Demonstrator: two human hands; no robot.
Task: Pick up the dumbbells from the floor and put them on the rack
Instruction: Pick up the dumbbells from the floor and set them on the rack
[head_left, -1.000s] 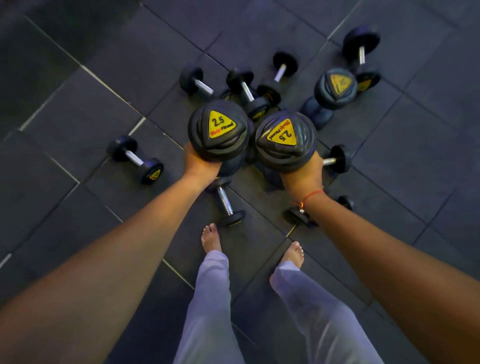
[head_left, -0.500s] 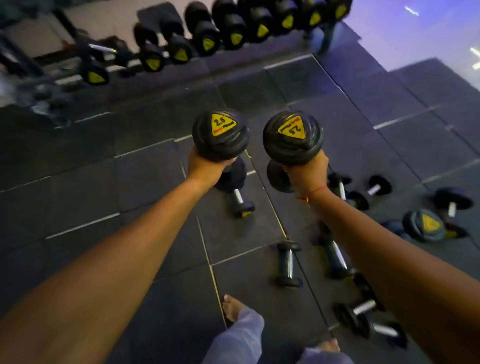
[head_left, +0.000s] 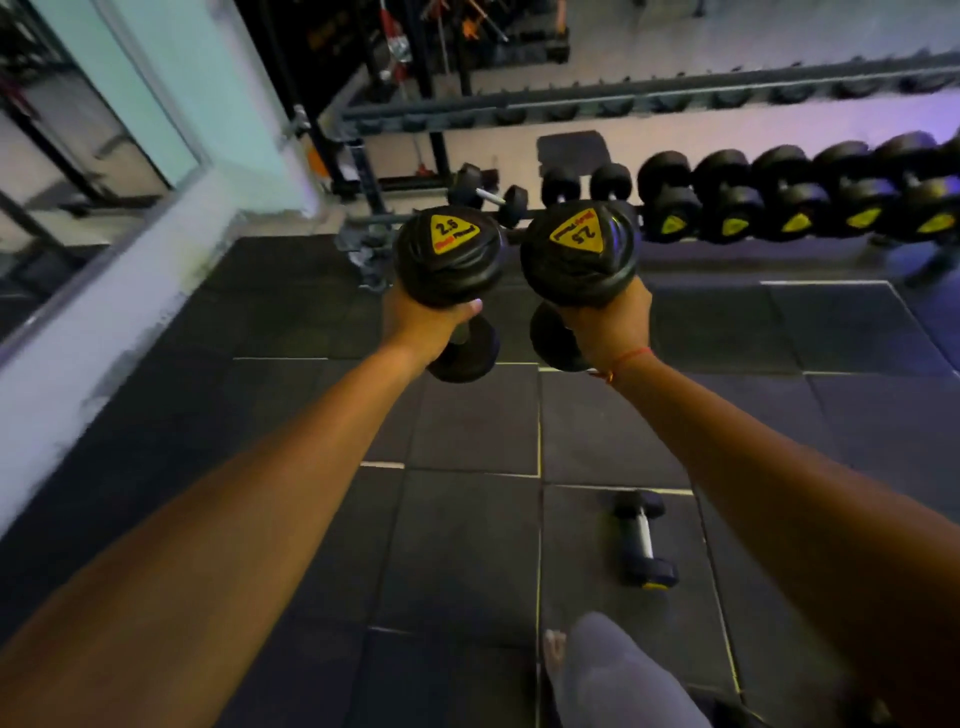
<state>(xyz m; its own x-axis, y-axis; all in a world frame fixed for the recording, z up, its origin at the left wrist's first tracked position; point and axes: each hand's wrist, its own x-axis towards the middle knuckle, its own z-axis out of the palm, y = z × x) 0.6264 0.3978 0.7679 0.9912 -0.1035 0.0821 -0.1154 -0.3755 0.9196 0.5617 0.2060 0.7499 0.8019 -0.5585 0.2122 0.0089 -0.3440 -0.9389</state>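
Observation:
My left hand (head_left: 434, 325) grips the handle of a black 2.5 dumbbell (head_left: 449, 257) held upright, its yellow triangle label facing me. In my right hand (head_left: 610, 325) stands a second black 2.5 dumbbell (head_left: 579, 254), gripped the same way, close beside the first. Both are held out in front of me above the dark floor tiles. The dumbbell rack (head_left: 675, 96) runs across the back, its lower tier carrying a row of black dumbbells (head_left: 795, 200) on the right. A small dumbbell (head_left: 644, 540) lies on the floor near my right foot.
A mirror and a white wall ledge (head_left: 104, 270) run along the left. Dark frames with gear (head_left: 410, 57) stand behind the rack's left end. One small dumbbell (head_left: 485, 195) sits on the rack's lower tier at its left end. My leg (head_left: 618, 675) shows at the bottom.
I have turned from the pile of dumbbells on the floor toward the rack, which is now closer and straight ahead. Both hands still hold their dumbbells upright.

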